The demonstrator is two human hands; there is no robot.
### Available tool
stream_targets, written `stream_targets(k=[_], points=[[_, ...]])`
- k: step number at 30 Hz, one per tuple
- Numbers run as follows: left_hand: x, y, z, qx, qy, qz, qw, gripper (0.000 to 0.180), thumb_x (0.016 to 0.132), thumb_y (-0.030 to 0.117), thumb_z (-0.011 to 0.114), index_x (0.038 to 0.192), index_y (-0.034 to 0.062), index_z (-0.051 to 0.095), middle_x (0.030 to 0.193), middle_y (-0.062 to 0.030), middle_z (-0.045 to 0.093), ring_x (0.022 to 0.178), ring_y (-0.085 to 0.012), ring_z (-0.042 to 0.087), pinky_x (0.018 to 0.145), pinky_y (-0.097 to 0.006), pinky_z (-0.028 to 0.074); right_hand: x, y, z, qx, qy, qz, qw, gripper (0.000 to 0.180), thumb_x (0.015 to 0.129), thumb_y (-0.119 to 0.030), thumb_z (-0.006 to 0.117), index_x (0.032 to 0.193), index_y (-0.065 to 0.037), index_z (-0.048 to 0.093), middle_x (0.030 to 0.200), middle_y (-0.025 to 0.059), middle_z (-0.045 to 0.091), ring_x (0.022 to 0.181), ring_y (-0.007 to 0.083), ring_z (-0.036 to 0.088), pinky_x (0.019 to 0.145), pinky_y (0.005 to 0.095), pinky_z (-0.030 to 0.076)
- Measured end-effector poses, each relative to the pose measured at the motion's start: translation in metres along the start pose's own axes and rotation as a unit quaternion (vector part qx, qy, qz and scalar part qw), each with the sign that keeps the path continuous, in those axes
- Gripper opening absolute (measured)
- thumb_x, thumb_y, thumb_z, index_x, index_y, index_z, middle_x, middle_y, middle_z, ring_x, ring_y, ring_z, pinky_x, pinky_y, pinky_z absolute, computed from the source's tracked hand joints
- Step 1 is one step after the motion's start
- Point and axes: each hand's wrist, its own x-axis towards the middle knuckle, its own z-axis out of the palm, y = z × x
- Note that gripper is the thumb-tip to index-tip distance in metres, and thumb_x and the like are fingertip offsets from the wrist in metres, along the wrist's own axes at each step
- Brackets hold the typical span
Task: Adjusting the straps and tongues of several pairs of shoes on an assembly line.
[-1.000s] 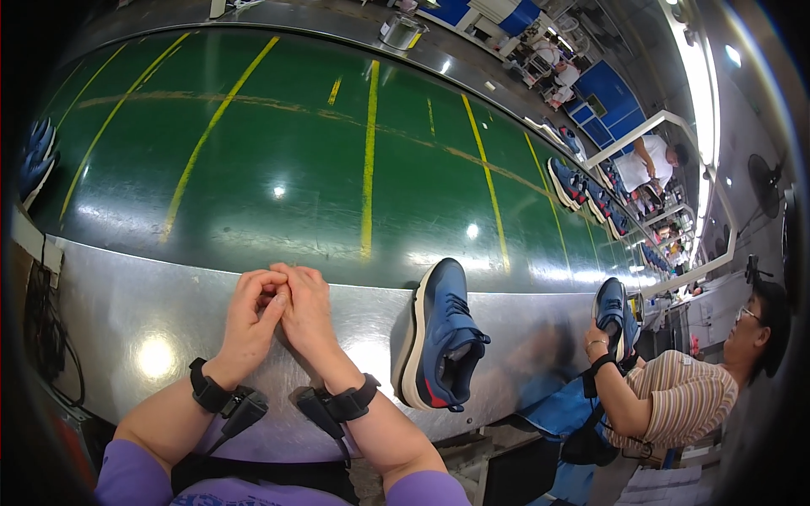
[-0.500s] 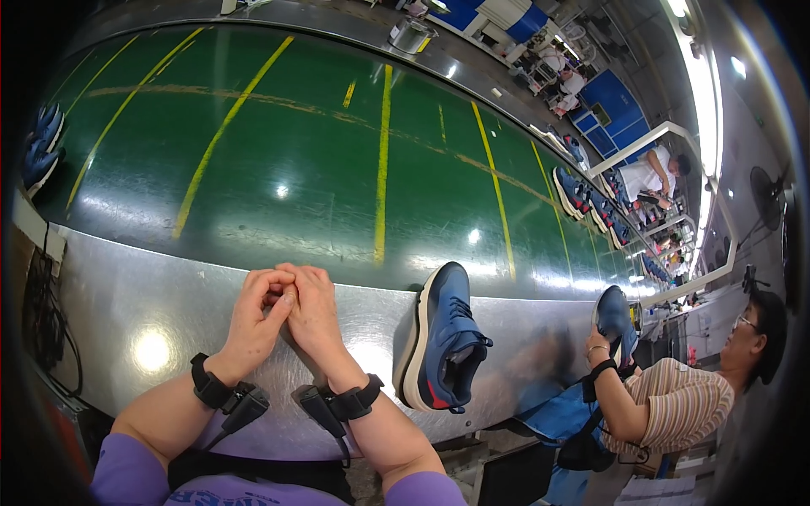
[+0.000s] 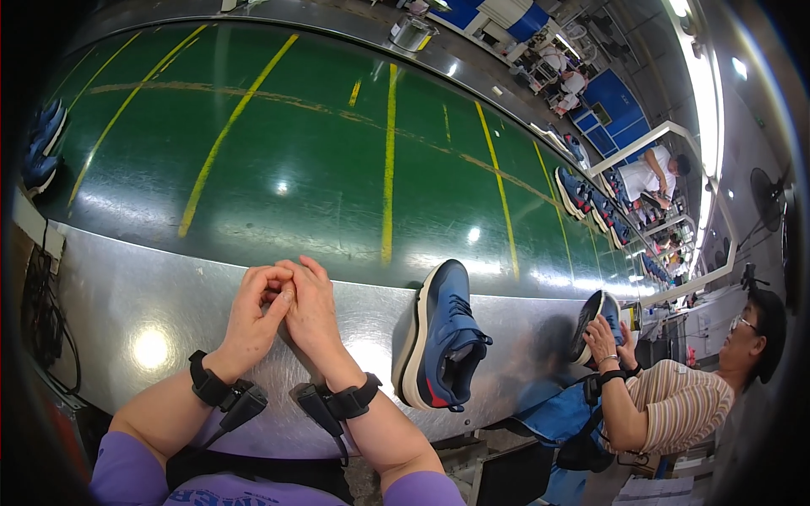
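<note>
My left hand [image 3: 256, 310] and my right hand [image 3: 312, 314] are clasped together above the metal ledge [image 3: 202, 371]. Both have curled fingers pressed against each other, and no object shows in them. The inner side of the clasp is hidden. To the right of my right hand, apart from it, a blue sneaker [image 3: 456, 325] with a white sole and a red patch near the heel lies on the ledge. Its toe points toward the green conveyor belt [image 3: 312, 185]. Each of my wrists wears a black strap with a small device.
At the right, a co-worker in a striped shirt [image 3: 688, 405] handles another shoe [image 3: 591, 333]. More blue sneakers [image 3: 574, 192] ride the belt's far right, and others [image 3: 44, 148] sit at its left end. A metal can [image 3: 411, 34] stands beyond the belt. Cables [image 3: 49, 312] hang at the left.
The belt's yellow lines have shifted slightly right. My hands stay clasped, with the right fingers slightly raised. The co-worker has tilted the shoe so its dark sole shows, with both hands at it.
</note>
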Motion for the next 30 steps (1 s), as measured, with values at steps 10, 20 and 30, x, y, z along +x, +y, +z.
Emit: stream_targets(k=[10, 20, 30], points=[[0.001, 0.002, -0.008, -0.006, 0.002, -0.005, 1.000, 0.020, 0.093, 0.009, 0.057, 0.111, 0.0026, 0.055, 0.107, -0.0064, 0.050, 0.096, -0.0143, 0.054, 0.082, -0.027, 0.045, 0.002, -0.003, 0.009, 0.002, 0.026, -0.038, 0.999, 0.023, 0.090, -0.011, 0.051, 0.110, -0.003, 0.059, 0.106, 0.0143, 0.063, 0.114, 0.0354, 0.049, 0.099, 0.0433, 0.036], [0.001, 0.001, -0.012, -0.004, 0.001, 0.001, 1.000, 0.019, 0.093, 0.009, 0.057, 0.111, 0.0025, 0.056, 0.108, -0.0063, 0.050, 0.096, -0.0140, 0.054, 0.082, -0.027, 0.046, 0.003, -0.007, 0.012, 0.014, 0.019, -0.028, 0.999, 0.022, 0.088, -0.010, 0.051, 0.108, -0.002, 0.060, 0.106, 0.0141, 0.063, 0.113, 0.0352, 0.049, 0.097, 0.0428, 0.036], [-0.001, -0.008, -0.017, -0.025, 0.016, 0.003, 1.000, 0.020, 0.091, 0.013, 0.060, 0.108, 0.0034, 0.056, 0.112, -0.0076, 0.049, 0.101, -0.0164, 0.052, 0.085, -0.029, 0.044, 0.006, -0.011, 0.015, 0.013, 0.019, -0.015, 1.000, 0.022, 0.090, -0.013, 0.052, 0.108, -0.004, 0.061, 0.105, 0.0133, 0.064, 0.109, 0.0337, 0.051, 0.094, 0.0423, 0.037]])
